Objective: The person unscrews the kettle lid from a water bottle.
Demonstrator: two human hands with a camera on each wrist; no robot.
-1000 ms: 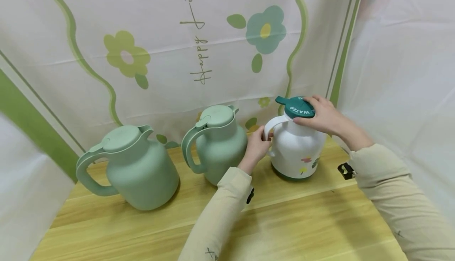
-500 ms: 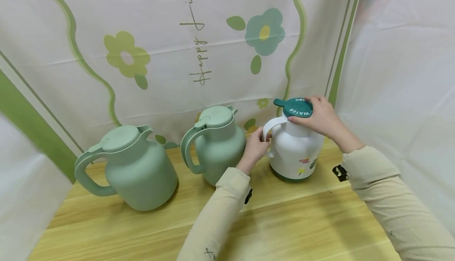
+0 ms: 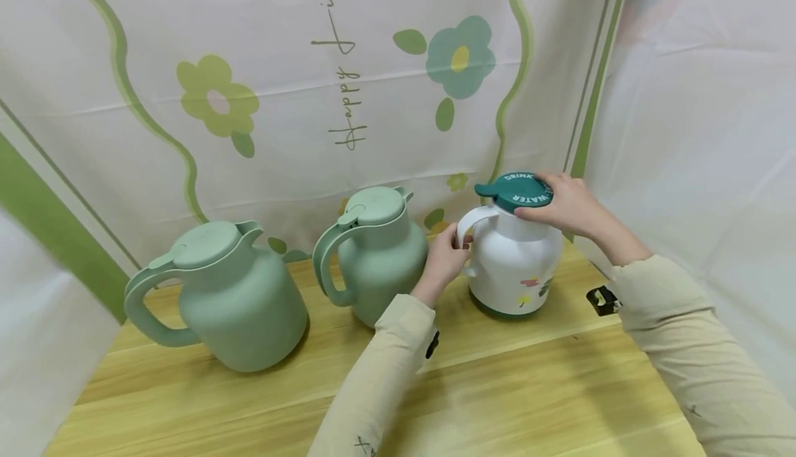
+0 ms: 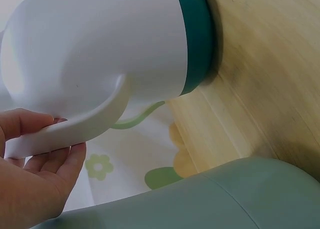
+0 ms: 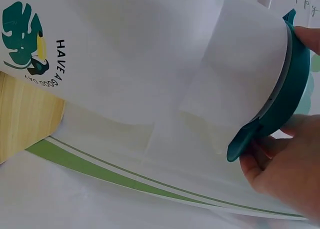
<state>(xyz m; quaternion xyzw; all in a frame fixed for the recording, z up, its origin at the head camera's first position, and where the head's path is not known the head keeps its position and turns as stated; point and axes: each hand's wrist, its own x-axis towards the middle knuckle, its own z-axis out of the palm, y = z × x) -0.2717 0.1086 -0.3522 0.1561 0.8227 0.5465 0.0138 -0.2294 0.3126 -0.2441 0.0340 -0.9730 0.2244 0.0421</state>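
A white thermos jug point(image 3: 519, 253) with a green base stands upright on the wooden table point(image 3: 528, 374). Its dark green round lid point(image 3: 522, 191) is printed with white letters, and a tab points left. My left hand point(image 3: 444, 256) grips the jug's white handle point(image 4: 95, 121), thumb on one side and fingers on the other. Over the top, my right hand point(image 3: 569, 201) holds the lid, its thumb at the near edge and fingers at the far side. In the right wrist view the lid point(image 5: 292, 84) sits on the jug's neck, with fingers near its pointed spout flap point(image 5: 240, 143).
Two pale green jugs point(image 3: 242, 305) point(image 3: 382, 256) with lids on stand in a row to the left, the middle one close to my left wrist. Behind hangs a white curtain point(image 3: 280, 35) printed with flowers. Another white sheet point(image 3: 703, 132) closes off the right side.
The lid has turned counterclockwise seen from above, so its tab and letters have shifted. My right hand has moved slightly with it, while my left hand keeps its grip on the handle.
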